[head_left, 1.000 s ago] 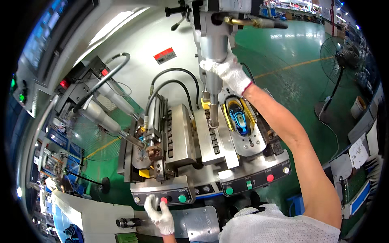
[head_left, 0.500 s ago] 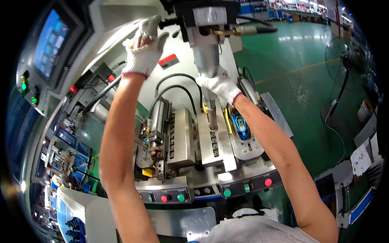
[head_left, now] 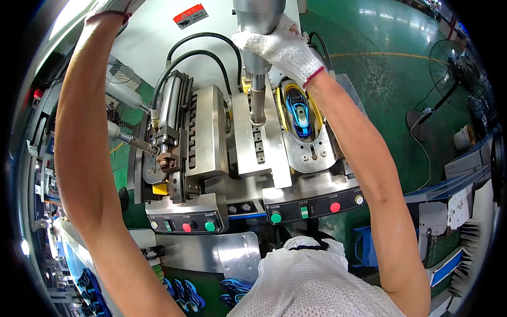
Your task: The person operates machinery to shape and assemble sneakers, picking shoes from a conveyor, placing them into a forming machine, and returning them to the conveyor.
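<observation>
My right hand [head_left: 282,47], in a white knit glove, is closed round the lower part of a grey metal cylinder [head_left: 259,16] with its fingers across the front. Below the cylinder, a shiny shaft [head_left: 257,100] reaches down onto a slotted steel block [head_left: 245,148]. Right of that block, a blue and black shoe sole [head_left: 298,113] sits in a yellow-edged holder on a metal plate [head_left: 311,153]. My left hand [head_left: 113,6], also gloved, is raised at the top left beside the white machine body. The picture's edge cuts off its fingers.
Two dark panels [head_left: 311,207] with green and red buttons run along the machine's front. Black hoses [head_left: 198,36] arch over a second steel block [head_left: 206,132] on the left. A standing fan [head_left: 449,63] is at the right. Blue and black soles [head_left: 187,297] lie below the machine.
The view has tilted down and shifted, so the machine's front and the soles below show more. My left hand has slipped mostly out at the top left. My right hand stays on the cylinder.
</observation>
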A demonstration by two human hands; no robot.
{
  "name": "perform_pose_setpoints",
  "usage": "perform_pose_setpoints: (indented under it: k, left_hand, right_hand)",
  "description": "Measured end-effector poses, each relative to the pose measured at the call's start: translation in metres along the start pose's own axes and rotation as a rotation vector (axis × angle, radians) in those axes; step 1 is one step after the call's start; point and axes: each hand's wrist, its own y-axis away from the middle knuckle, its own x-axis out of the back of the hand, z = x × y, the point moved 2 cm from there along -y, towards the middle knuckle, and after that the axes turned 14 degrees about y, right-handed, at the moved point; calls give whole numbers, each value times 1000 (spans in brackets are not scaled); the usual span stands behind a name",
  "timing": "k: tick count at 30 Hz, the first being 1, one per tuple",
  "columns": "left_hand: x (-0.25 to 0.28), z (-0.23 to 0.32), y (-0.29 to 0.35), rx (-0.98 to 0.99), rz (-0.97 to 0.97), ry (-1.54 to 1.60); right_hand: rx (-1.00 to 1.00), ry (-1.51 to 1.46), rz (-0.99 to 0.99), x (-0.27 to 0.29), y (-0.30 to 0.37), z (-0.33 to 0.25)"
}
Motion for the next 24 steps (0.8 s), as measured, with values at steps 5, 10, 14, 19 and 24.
perform_pose_setpoints:
  k: [5,10,14,19,24]
  left_hand:
    - [12,-4,-2,-47,-51,-42]
    - [-4,-10,-2,20,-30,25]
    - [2,-8,-2,252,-76,-286]
    - [18,83,111,325,-47,70]
    - [44,197,415,707,-252,177]
  right_hand:
    - [-15,177,-109,8,-8,-11]
    - [-190,191,-215,1,-22,4]
    - [-99,183,-81,-8,-36,17]
    - [-208,14,-114,14,-6,-11]
    - [1,-44,157,-16,140,-24]
